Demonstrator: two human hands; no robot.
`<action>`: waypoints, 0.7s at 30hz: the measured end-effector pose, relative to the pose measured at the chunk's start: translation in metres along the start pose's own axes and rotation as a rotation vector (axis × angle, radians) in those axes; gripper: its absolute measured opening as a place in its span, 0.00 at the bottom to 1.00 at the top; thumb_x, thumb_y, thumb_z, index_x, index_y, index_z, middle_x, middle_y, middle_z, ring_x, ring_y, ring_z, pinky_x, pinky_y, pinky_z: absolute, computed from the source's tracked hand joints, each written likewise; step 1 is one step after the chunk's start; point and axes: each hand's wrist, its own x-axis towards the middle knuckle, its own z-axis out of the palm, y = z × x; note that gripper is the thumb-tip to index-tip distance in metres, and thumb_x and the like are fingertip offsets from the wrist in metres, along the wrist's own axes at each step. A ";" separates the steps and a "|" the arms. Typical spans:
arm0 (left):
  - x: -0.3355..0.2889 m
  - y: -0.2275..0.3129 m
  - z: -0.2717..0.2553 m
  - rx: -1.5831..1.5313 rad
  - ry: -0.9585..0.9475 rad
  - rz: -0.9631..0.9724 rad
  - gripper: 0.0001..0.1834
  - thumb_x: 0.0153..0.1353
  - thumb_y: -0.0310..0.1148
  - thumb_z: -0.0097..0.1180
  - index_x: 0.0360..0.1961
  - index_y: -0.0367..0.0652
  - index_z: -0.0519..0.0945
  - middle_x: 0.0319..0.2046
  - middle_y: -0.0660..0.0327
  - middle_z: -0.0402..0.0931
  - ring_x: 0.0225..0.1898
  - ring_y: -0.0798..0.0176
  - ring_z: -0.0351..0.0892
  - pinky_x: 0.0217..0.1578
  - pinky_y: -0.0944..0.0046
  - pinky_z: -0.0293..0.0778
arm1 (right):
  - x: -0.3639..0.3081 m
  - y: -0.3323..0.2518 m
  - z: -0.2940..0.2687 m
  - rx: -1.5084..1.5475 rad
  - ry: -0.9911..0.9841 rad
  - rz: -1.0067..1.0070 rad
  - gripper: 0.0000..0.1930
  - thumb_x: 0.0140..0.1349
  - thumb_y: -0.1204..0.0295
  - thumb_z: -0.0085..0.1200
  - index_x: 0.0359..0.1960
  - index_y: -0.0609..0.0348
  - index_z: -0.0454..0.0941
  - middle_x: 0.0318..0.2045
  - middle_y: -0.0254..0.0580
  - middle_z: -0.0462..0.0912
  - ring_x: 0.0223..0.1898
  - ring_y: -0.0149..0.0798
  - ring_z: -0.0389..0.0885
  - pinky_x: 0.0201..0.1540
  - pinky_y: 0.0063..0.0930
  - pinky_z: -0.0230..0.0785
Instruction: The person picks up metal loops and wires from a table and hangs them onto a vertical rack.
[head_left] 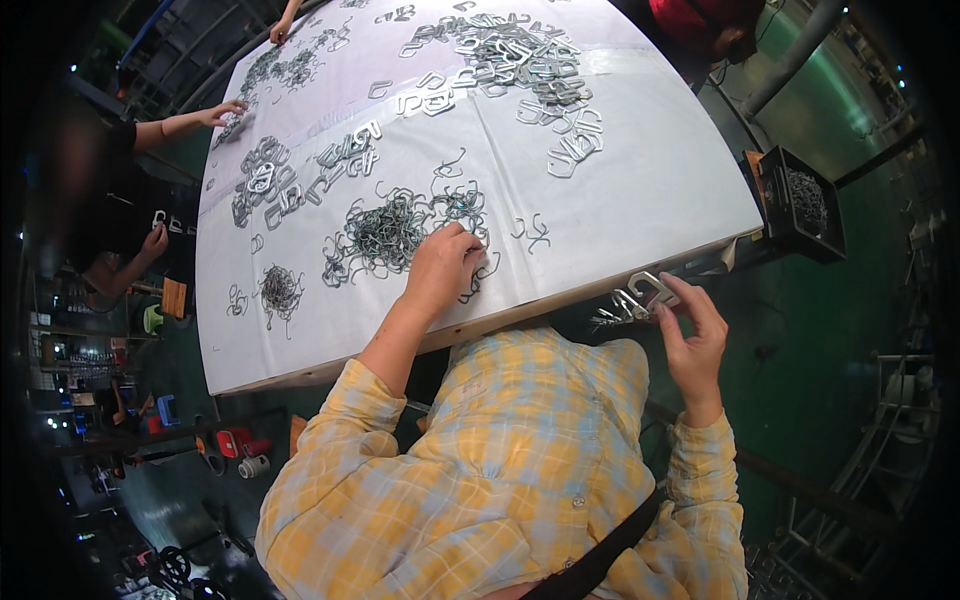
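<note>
My left hand (445,268) rests at the right side of a pile of bent wire clips (385,232), its fingers curled together and pointing down. What they pinch, if anything, is hidden. Beyond the table's front edge, my right hand (693,330) grips a silver, carabiner-like metal hook (652,288) between thumb and fingers. More shiny metal pieces (622,306) hang beside that hook, toward the table. A few loose wire clips (531,232) lie to the right of my left hand. A smaller clump of finer wire pieces (280,290) sits at the left.
The white-covered table (620,215) has a wooden front edge. A big heap of silver hooks (525,60) lies at the far side, smaller heaps (345,155) mid-left. A black bin (805,205) of metal parts stands at the right corner. A co-worker's hand (228,112) reaches in from the left.
</note>
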 end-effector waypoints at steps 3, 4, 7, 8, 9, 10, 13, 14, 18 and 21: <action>0.003 -0.011 0.011 0.039 -0.002 0.005 0.03 0.51 0.25 0.58 0.28 0.39 0.80 0.29 0.56 0.74 0.32 0.51 0.76 0.33 0.58 0.72 | -0.001 -0.002 0.000 -0.003 -0.004 0.001 0.17 0.51 0.87 0.53 0.45 0.64 0.77 0.28 0.40 0.76 0.28 0.29 0.76 0.32 0.20 0.71; 0.006 -0.017 0.011 0.088 0.027 0.012 0.03 0.51 0.24 0.57 0.28 0.39 0.80 0.29 0.56 0.74 0.32 0.51 0.76 0.34 0.57 0.72 | -0.001 -0.003 0.001 0.006 -0.002 -0.004 0.17 0.51 0.87 0.52 0.45 0.64 0.77 0.28 0.40 0.76 0.28 0.29 0.76 0.33 0.20 0.72; 0.011 -0.028 0.001 0.134 0.151 -0.021 0.04 0.52 0.23 0.55 0.30 0.39 0.79 0.30 0.56 0.74 0.32 0.50 0.76 0.34 0.57 0.72 | -0.003 -0.003 0.001 -0.006 0.000 -0.002 0.17 0.51 0.87 0.52 0.45 0.64 0.77 0.28 0.40 0.77 0.29 0.30 0.77 0.33 0.21 0.72; 0.010 -0.030 -0.003 0.136 0.217 -0.025 0.04 0.52 0.22 0.55 0.30 0.39 0.79 0.30 0.56 0.74 0.32 0.50 0.76 0.34 0.57 0.72 | -0.003 -0.002 0.001 -0.002 -0.003 0.000 0.17 0.51 0.87 0.52 0.45 0.64 0.77 0.28 0.40 0.77 0.29 0.30 0.77 0.33 0.21 0.72; 0.009 -0.029 -0.009 0.129 0.192 -0.043 0.04 0.51 0.23 0.56 0.30 0.39 0.79 0.29 0.56 0.75 0.32 0.51 0.76 0.34 0.58 0.72 | -0.004 -0.001 0.001 -0.006 -0.006 -0.003 0.18 0.51 0.88 0.52 0.45 0.64 0.77 0.28 0.40 0.77 0.29 0.30 0.77 0.33 0.21 0.72; 0.008 -0.025 -0.013 0.131 0.190 -0.045 0.04 0.51 0.23 0.56 0.30 0.39 0.79 0.29 0.56 0.75 0.32 0.51 0.76 0.34 0.58 0.72 | -0.004 0.000 0.001 -0.010 -0.007 -0.006 0.18 0.51 0.88 0.52 0.45 0.64 0.77 0.28 0.40 0.77 0.29 0.30 0.77 0.33 0.21 0.72; -0.003 -0.016 -0.019 0.037 -0.075 -0.012 0.05 0.51 0.24 0.57 0.30 0.40 0.81 0.30 0.57 0.76 0.32 0.52 0.77 0.34 0.59 0.72 | -0.004 0.002 0.002 -0.004 -0.013 -0.005 0.18 0.51 0.88 0.52 0.45 0.64 0.77 0.28 0.40 0.77 0.29 0.30 0.77 0.34 0.21 0.72; -0.006 -0.015 -0.018 0.039 -0.074 -0.017 0.05 0.51 0.24 0.57 0.30 0.40 0.81 0.30 0.57 0.76 0.32 0.52 0.77 0.34 0.59 0.72 | -0.004 0.002 0.003 -0.001 -0.017 -0.006 0.18 0.51 0.88 0.52 0.45 0.64 0.77 0.28 0.40 0.77 0.29 0.30 0.77 0.34 0.21 0.72; -0.011 -0.020 -0.016 0.041 -0.126 0.041 0.05 0.50 0.23 0.57 0.30 0.40 0.81 0.29 0.57 0.75 0.32 0.51 0.76 0.35 0.58 0.72 | -0.004 0.004 0.006 0.030 -0.034 -0.008 0.18 0.51 0.88 0.52 0.45 0.64 0.77 0.28 0.41 0.77 0.29 0.31 0.77 0.34 0.21 0.72; -0.011 -0.027 -0.022 0.149 -0.045 -0.021 0.04 0.51 0.24 0.56 0.29 0.40 0.80 0.29 0.56 0.74 0.34 0.51 0.76 0.37 0.57 0.72 | -0.004 0.003 0.006 0.023 -0.042 -0.017 0.18 0.51 0.87 0.52 0.45 0.64 0.77 0.28 0.41 0.77 0.29 0.31 0.77 0.33 0.21 0.72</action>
